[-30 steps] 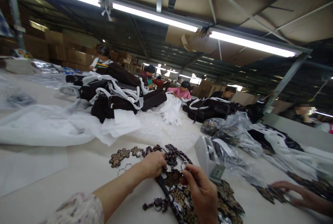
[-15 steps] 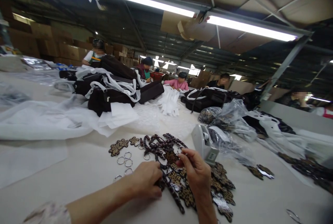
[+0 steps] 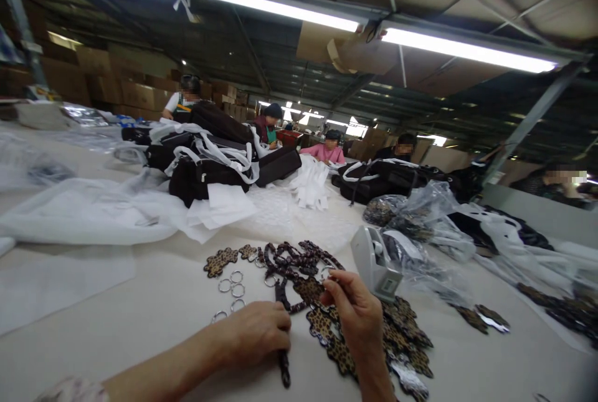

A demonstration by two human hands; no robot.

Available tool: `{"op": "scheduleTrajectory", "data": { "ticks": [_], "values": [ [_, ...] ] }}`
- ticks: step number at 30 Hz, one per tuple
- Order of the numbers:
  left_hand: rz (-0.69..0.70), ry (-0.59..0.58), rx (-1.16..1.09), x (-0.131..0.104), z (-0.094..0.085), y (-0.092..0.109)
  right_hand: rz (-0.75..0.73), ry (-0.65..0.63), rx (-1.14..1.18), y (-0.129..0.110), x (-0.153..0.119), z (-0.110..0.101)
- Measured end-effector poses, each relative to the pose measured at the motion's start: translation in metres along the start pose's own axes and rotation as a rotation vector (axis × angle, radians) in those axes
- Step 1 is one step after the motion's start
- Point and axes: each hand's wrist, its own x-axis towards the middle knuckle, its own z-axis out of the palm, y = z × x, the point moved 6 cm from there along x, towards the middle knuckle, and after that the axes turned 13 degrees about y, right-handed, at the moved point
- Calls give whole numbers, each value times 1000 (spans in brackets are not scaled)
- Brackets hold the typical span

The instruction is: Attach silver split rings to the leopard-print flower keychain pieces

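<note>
One dark strap (image 3: 284, 369) is gripped on the table (image 3: 177, 290) by the left hand (image 3: 259, 333), one silver ring (image 3: 322, 270) is pinched by the right hand (image 3: 357, 315) above many leopard-print pieces (image 3: 320, 323), and five loose rings (image 3: 232, 288) are seen lying beyond the left hand.

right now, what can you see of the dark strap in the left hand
The dark strap looks dark brown and bumpy, as if wrapped or twisted, perhaps fabric. The left hand grips it, hiding part; one end pokes out toward the camera over the pale table. Whether it connects to the heaped straps beyond can't be told.
</note>
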Motion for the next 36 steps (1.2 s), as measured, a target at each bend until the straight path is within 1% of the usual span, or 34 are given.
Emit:
{"op": "scheduleTrajectory", "data": {
  "ticks": [2, 3, 4, 6, 8, 9, 10, 11, 12, 14, 17, 19, 22, 26, 29, 32, 36],
  "values": [
    [21, 10, -56, -4, 6, -7, 52, 12, 54, 1, 0, -1],
    [-11, 45, -85, -5, 5, -12, 80, 6, 99, 2, 0, -1],
    [-87, 105, -119, -7, 1, -19, 112, -18, 151, 2, -1, 0],
    [-348, 272, -240, -11, -14, -37, 194, -130, 252, 1, -7, 6],
    [-643, 418, -482, -17, -27, -51, 290, -279, 313, 0, -16, 17],
    [-751, 455, -632, -19, -30, -54, 333, -344, 327, -2, -22, 22],
    [-814, 470, -779, -19, -32, -53, 367, -395, 336, -3, -27, 27],
    [-844, 474, -899, -18, -33, -51, 391, -432, 345, -6, -31, 32],
    [-854, 474, -983, -16, -35, -48, 408, -458, 353, -7, -34, 37],
    [-849, 464, -1067, -14, -37, -43, 433, -506, 366, -10, -39, 46],
    [-852, 431, -1105, -14, -35, -37, 471, -563, 373, -9, -43, 54],
    [-821, 404, -1092, -14, -36, -34, 499, -585, 377, -8, -44, 56],
    [-756, 362, -1001, -13, -40, -30, 515, -600, 372, -7, -45, 57],
    [-655, 376, -770, -12, -51, -26, 505, -637, 354, -11, -48, 60],
    [-556, 361, -688, -10, -56, -19, 539, -661, 369, -10, -50, 63],
    [-517, 361, -627, -10, -59, -14, 572, -682, 380, -7, -52, 65],
    [-513, 383, -560, -10, -60, -10, 570, -692, 377, -4, -53, 69]
  ]
}}
